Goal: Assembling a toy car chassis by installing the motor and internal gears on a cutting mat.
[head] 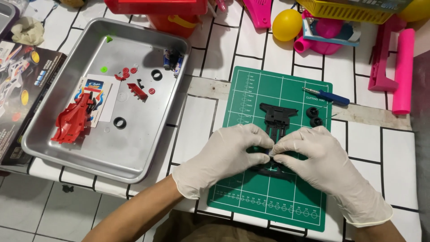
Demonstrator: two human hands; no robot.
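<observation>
On the green cutting mat (251, 188) near the counter's front edge, the gloved left hand (228, 154) and right hand (320, 159) both pinch a small part over the black car chassis (277, 117), fingertips meeting.

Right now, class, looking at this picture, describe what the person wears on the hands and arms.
Both the left hand and the right hand wear thin, off-white disposable gloves that wrinkle at the knuckles. Each glove ends in a loose cuff just past the wrist. The forearms are bare: no sleeves, watch or bands show.
</observation>
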